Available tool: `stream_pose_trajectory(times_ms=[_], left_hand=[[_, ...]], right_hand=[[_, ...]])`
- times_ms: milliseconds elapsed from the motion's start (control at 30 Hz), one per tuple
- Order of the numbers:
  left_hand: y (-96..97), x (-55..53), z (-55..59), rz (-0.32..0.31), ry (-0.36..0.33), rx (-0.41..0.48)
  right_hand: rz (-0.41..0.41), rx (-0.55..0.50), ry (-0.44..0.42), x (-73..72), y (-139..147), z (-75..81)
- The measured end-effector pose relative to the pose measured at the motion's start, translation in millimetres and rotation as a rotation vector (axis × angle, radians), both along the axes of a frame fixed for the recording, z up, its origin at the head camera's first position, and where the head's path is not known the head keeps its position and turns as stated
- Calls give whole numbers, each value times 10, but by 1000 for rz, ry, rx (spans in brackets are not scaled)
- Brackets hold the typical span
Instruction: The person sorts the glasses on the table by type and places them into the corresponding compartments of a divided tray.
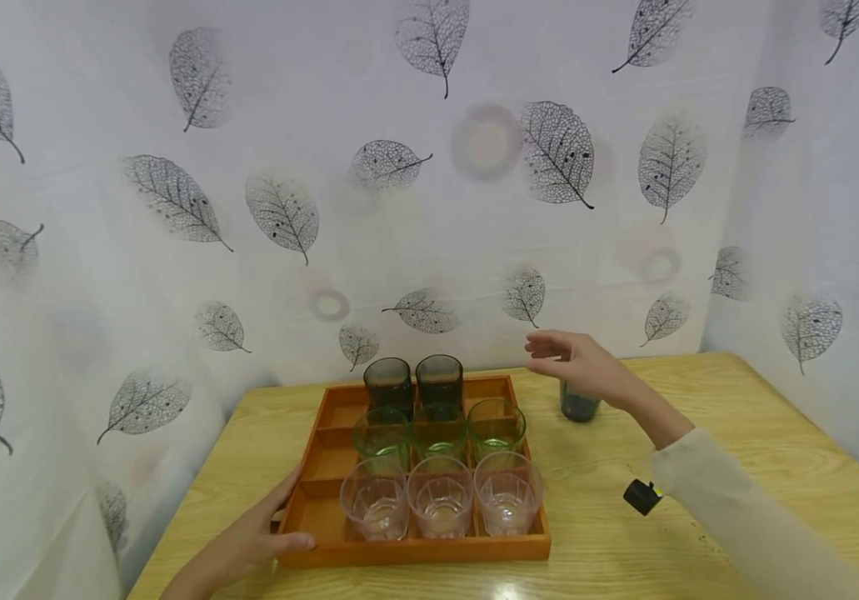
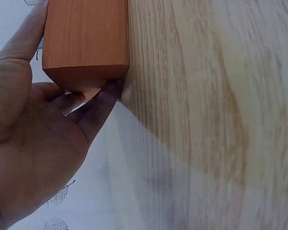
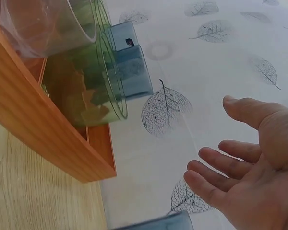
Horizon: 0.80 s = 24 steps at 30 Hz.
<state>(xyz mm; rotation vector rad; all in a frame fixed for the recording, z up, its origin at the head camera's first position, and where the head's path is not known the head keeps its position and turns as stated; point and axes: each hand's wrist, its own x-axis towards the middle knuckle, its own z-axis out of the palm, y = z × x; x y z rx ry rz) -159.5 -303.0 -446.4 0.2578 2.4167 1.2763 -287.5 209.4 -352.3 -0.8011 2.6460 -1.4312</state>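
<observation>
A wooden compartment tray (image 1: 414,552) sits on the table with drinking glasses in it. My left hand (image 1: 245,537) grips its left front corner, thumb over the rim; in the left wrist view its fingers (image 2: 98,112) curl against the tray's outside. Three clear glasses (image 1: 440,500) fill part of the front row, three green glasses (image 1: 496,429) the middle, and two dark grey glasses (image 1: 440,383) the back. My right hand (image 1: 586,367) is raised right of the tray, holding nothing, its fingers (image 3: 221,163) relaxed. Partly hidden behind it, another dark glass (image 1: 577,407) stands on the table.
Compartments along the tray's left side (image 1: 324,457) hold no glass. A small black object (image 1: 641,497) appears beside the right sleeve (image 1: 736,508). Leaf-printed white cloth (image 1: 429,208) hangs behind the wood-grain table (image 1: 609,550) and at both sides.
</observation>
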Motion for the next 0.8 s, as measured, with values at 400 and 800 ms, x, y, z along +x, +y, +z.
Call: stream_pose_trajectory(times_ms=[400,800], left_hand=[[-14,-9,-17,-15,-5,9],[-16,0,-17,-2,-3,22]], right_hand=[[-69,-22,-12,135,428,4],[-153,10,18,253,828,-30]])
